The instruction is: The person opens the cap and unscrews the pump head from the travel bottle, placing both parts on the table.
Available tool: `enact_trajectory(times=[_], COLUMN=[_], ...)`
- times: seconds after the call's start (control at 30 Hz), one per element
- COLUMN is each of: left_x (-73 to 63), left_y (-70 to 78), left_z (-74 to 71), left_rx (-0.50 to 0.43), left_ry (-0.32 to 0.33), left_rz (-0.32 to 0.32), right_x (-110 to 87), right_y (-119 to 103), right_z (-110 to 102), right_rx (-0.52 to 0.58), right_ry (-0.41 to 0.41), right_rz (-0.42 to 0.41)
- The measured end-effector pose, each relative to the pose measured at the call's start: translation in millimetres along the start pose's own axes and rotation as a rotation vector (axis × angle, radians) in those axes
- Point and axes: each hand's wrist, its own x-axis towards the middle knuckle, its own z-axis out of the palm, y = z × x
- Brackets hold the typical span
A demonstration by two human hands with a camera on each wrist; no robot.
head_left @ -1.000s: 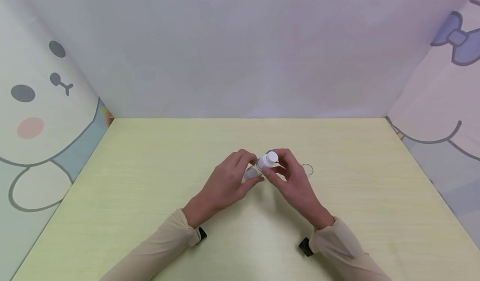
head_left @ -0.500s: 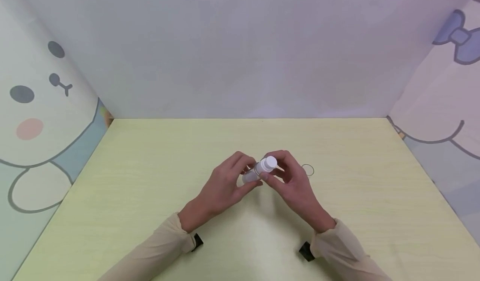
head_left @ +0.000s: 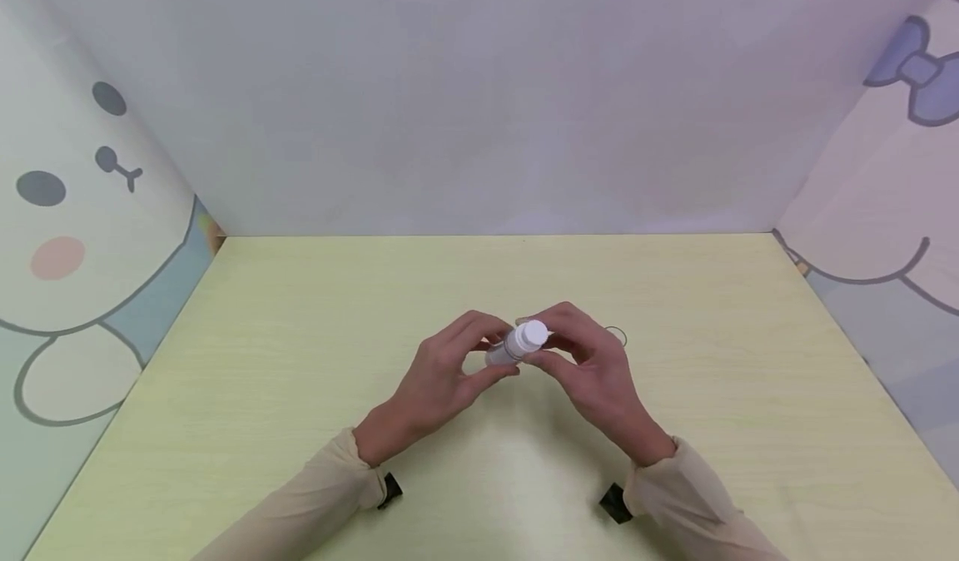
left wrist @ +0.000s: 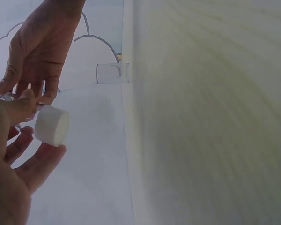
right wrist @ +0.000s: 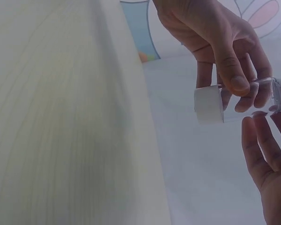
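Your left hand (head_left: 434,378) pinches the bottle (head_left: 517,344) low, your right hand (head_left: 595,369) near its upper end. A clear cylinder (left wrist: 111,74) stands short of the far edge of the bench (head_left: 337,320).

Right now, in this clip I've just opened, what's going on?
A person is holding a small bottle tilted above the table with both hands. The left hand grips its lower part, just above the white base, while the right hand holds it near the white top. A clear cylinder stands on the table, partly hidden behind the right hand in the head view.
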Motion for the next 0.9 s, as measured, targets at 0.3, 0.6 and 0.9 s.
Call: enact_trajectory(times=[0.3,0.6,0.9], left_x=[-3.4,-3.1,-3.8], left_y=[-2.8,-2.4,-3.5], left_z=[1.6,1.6,2.8], left_rx=[-0.058,-0.022,0.107], left_ry=[0.006,0.003,0.024], left_rz=[-0.017,-0.022,0.030], right_x=[0.9,0.5,0.4], right_y=[0.9,-0.5,2.3], right_z=[1.3,0.8,8.4], right_rx=[-0.055,-0.010,0.076], right_ry=[-0.060,-0.104,-0.079], right_rz=[0.042,0.090,0.145])
